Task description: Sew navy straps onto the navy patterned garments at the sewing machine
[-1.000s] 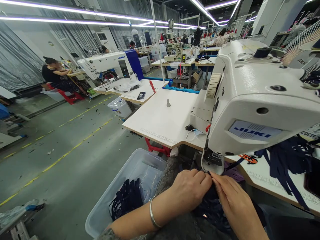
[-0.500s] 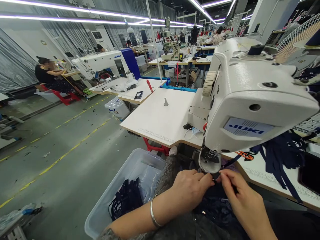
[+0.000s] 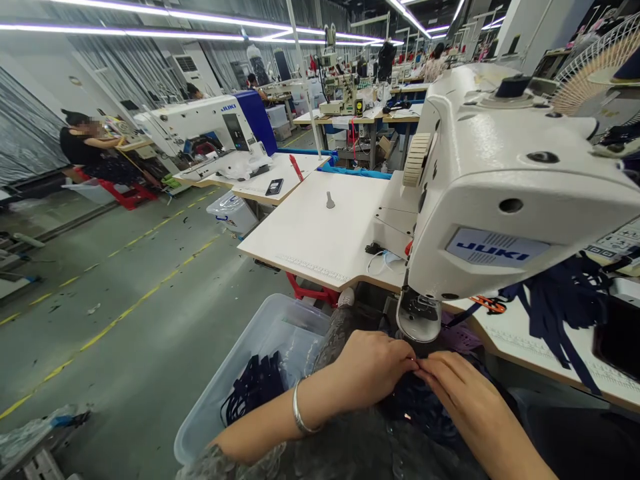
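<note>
My left hand (image 3: 373,367) and my right hand (image 3: 463,390) meet fingertip to fingertip just below the head (image 3: 420,317) of a white JUKI sewing machine (image 3: 500,187). Both hands are closed in a pinch on dark navy fabric (image 3: 425,413) that lies over my lap. A silver bangle (image 3: 299,410) circles my left wrist. How the fabric sits under the needle is hidden by my fingers.
A clear plastic bin (image 3: 260,373) with dark navy strips (image 3: 253,393) stands at my left. More navy strips (image 3: 560,300) hang off the white table (image 3: 320,233). Orange-handled snips (image 3: 487,305) lie by the machine. A seated person (image 3: 87,150) works far left.
My hands have drawn down and slightly away from the machine head, and my right fingers have closed in against the left. The view has shifted a little.
</note>
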`<state>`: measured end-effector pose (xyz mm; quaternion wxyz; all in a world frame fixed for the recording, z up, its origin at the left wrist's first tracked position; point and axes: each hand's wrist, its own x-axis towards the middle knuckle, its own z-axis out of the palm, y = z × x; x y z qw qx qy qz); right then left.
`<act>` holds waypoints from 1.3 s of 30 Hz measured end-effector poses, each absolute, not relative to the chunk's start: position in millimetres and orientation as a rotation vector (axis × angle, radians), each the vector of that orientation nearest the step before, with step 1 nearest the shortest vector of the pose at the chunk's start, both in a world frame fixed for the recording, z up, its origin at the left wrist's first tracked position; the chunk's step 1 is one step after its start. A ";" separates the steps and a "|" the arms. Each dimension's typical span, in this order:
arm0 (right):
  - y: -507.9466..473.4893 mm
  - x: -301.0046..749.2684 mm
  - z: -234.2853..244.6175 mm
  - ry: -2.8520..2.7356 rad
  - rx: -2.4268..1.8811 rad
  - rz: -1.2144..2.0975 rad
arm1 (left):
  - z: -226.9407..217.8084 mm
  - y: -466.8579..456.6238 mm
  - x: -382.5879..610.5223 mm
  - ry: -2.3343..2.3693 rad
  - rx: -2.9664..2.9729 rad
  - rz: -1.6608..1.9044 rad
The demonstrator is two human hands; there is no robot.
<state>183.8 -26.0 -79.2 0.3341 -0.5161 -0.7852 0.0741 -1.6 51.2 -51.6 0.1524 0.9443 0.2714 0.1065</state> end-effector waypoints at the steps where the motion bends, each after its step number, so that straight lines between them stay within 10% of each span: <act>1: -25.9 184.0 -81.1 -2.028 -1.348 0.227 | -52.0 54.1 -1.3 0.759 2.695 0.286; 14: -23.7 169.2 -121.8 -1.037 -1.459 1.004 | -75.1 48.2 -5.5 0.795 1.870 0.430; 39: -43.2 156.7 -132.6 -1.075 -1.199 0.558 | -65.9 26.5 2.7 0.688 2.837 0.741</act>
